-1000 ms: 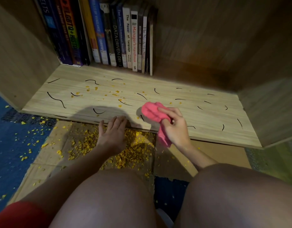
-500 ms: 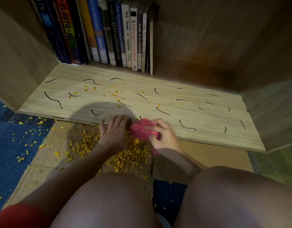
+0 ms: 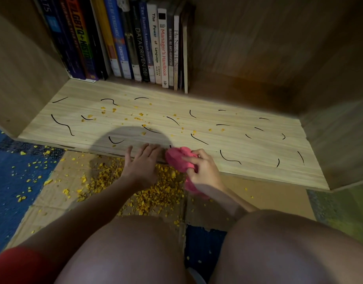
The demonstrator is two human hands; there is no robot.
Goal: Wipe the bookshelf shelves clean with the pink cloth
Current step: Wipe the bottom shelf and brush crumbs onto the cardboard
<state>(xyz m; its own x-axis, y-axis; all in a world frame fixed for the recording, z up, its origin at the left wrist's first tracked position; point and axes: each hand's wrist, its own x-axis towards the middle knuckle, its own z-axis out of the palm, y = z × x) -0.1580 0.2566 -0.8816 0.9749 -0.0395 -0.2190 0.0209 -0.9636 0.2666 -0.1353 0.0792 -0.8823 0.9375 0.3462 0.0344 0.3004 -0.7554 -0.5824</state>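
I see my right hand (image 3: 203,171) pinching the bunched pink cloth (image 3: 181,159) at the shelf (image 3: 248,144) lip, just beside my flat, relaxed left hand (image 3: 141,162) (soft, light, likely floppy, so I'd grip it wadded).

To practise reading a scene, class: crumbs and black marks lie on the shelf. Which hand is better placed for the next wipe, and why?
The right hand: it grips the pink cloth at the front edge of the shelf. The left hand lies open beside it, fingers straight, holding nothing.
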